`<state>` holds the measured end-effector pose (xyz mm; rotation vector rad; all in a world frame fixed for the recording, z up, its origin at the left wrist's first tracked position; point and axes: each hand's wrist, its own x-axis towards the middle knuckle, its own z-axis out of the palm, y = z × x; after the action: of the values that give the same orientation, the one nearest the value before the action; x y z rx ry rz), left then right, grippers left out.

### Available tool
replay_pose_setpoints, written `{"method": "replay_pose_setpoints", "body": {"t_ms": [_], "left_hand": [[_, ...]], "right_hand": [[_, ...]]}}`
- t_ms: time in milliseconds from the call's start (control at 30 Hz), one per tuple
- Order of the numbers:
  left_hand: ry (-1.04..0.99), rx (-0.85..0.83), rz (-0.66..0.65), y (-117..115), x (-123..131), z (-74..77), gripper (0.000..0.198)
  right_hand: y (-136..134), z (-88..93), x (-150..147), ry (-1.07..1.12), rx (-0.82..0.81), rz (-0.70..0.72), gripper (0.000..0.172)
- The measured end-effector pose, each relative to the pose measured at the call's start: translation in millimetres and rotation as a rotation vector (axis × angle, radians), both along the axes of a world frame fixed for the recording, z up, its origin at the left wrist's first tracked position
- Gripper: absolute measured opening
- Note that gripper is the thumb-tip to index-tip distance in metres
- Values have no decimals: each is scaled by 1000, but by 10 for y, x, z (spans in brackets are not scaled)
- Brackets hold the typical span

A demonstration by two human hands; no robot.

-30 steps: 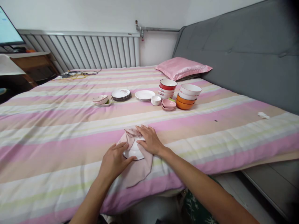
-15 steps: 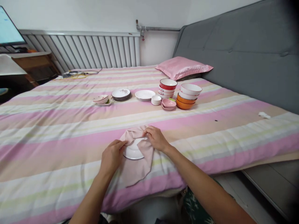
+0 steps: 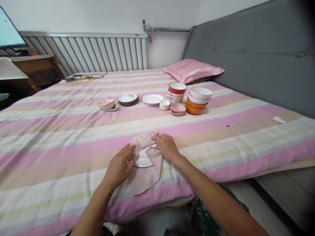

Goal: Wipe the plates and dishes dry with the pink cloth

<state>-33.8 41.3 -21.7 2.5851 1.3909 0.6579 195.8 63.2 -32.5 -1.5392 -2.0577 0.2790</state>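
On the near side of the bed lies a white plate (image 3: 143, 158) with a dark rim, partly wrapped in a pale pink cloth (image 3: 144, 181). Cloth lies beneath the plate and is folded over its far, left and right edges; the near middle of the plate shows. My left hand (image 3: 122, 164) is at the plate's left edge, its fingers bent and closed on the folded cloth there. At the upper right edge, my right hand (image 3: 167, 146) presses its fingers on the cloth, with the fingertips over the rim.
Farther back on the striped bed (image 3: 73, 141) stand a stack of dark-rimmed plates (image 3: 128, 98), white plates (image 3: 153, 99), small white dishes (image 3: 164, 105), pink bowls (image 3: 178, 108), red-rimmed bowls (image 3: 177, 88) and orange bowls (image 3: 194, 110). A pink pillow (image 3: 193, 70) lies behind, near the grey headboard (image 3: 251, 55).
My left hand has moved up and right, bringing the left part of the cloth over the plate's edge. My right hand has shifted only slightly.
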Motion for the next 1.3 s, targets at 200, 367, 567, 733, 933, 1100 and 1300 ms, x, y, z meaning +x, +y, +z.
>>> {"method": "replay_pose_setpoints", "body": {"t_ms": [200, 367, 567, 733, 933, 1100, 1300], "left_hand": [[86, -60, -67, 6, 4, -51, 25], [-22, -77, -95, 13, -16, -28, 22], [-141, -129, -60, 32, -24, 21, 12], [-262, -141, 205, 72, -126, 29, 14], [-260, -108, 511, 104, -257, 39, 11], [-201, 84, 653, -93, -3, 93, 18], [48, 216, -82, -501, 571, -194, 30]], "right_hand": [[-367, 106, -163, 140, 139, 413, 25], [-724, -6, -382, -111, 75, 695, 50], [-687, -69, -406, -37, 47, 562, 9], [-533, 69, -286, 211, 81, 252, 14], [-304, 31, -366, 88, -88, -119, 16], [-219, -71, -492, 81, -132, -259, 17], [-125, -128, -394, 380, -188, -268, 8]]}}
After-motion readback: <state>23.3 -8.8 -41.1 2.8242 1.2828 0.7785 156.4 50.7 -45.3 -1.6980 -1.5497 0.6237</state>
